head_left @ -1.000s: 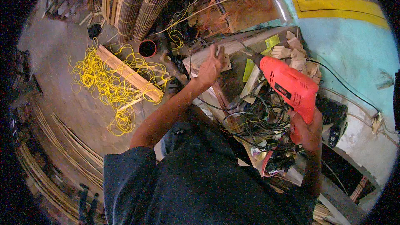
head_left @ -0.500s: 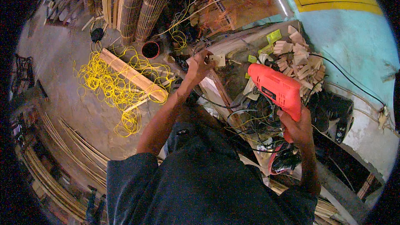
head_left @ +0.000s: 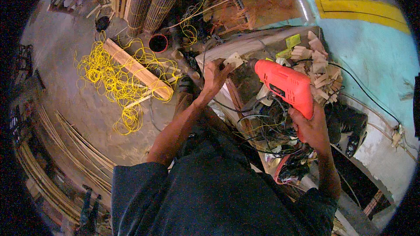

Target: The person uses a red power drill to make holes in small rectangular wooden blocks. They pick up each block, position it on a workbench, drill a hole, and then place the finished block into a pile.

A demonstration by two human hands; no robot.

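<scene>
My right hand is wrapped round the handle of a red power drill. The drill's front end points left, toward a small pale wooden piece. That piece is pinched in the fingers of my left hand, above the near corner of a workbench. A narrow gap separates drill and wood; whether a bit bridges it is too dark to tell. Beyond the drill, on the bench, lies a heap of small cut wood blocks.
Tangled yellow cord lies on the floor at left with a wooden plank across it. Behind stand rolled slatted mats and a dark round container. Black cables clutter the bench beside my legs. Long thin strips lie at lower left.
The drill's front end has come closer to the wooden piece. My left hand has shifted slightly right and down, and the piece is now tilted. The view has moved a little.
</scene>
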